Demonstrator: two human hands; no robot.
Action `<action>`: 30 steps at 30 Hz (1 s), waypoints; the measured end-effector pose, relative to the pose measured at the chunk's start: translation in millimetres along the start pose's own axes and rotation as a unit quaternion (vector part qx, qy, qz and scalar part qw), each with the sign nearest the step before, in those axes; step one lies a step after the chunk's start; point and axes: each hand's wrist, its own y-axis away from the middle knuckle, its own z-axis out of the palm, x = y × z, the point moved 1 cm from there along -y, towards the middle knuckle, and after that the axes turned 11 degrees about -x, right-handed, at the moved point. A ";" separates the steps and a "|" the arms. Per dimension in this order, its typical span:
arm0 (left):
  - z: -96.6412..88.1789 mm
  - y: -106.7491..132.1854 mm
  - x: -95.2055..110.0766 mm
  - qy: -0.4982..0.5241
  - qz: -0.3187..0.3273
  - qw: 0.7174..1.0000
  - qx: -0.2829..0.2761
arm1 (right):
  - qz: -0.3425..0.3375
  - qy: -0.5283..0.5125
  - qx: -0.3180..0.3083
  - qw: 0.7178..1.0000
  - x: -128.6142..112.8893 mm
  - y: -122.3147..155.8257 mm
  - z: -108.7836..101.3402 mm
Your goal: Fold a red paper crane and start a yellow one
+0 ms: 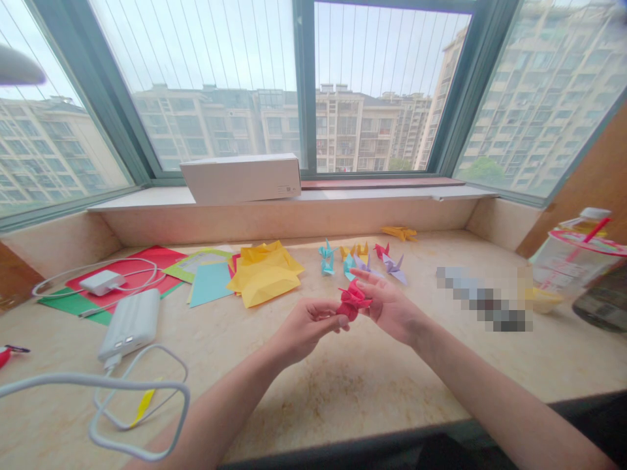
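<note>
A red origami figure [353, 299] with several pointed petals or flaps is between my hands, above the stone counter. My left hand [313, 321] is closed, pinching its lower left side between thumb and fingers. My right hand [392, 305] lies against its right side, palm turned up toward me and fingers stretched out; part of its thumb side is hidden behind the red paper. Just beyond stand several small paper cranes, among them a light blue crane [327, 264], a purple crane [394, 267], a red crane [381, 252] and a yellow crane [362, 249].
Left of the cranes lie crumpled yellow paper [268, 274], a light blue sheet [211, 284] and red paper [169, 261]. A white power bank [131, 323] with looping cables sits at left. A plastic cup [563, 261] with straw stands right. A white box [242, 179] rests on the sill.
</note>
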 end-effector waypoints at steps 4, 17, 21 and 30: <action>1.4 0.8 1.5 0.002 0.015 1.000 -0.003 | 0.005 0.029 -0.006 1.000 1.8 -0.5 1.2; -6.7 -2.9 -3.1 0.032 -0.023 0.991 0.128 | -0.209 0.409 0.095 0.883 1.8 3.1 5.9; -3.6 -2.0 -2.6 0.026 -0.025 0.994 0.102 | -0.213 0.457 0.079 0.860 6.7 3.5 9.4; -7.1 -2.6 -4.2 -0.130 -0.027 0.985 0.109 | -0.206 0.485 0.082 0.846 2.4 -0.5 2.2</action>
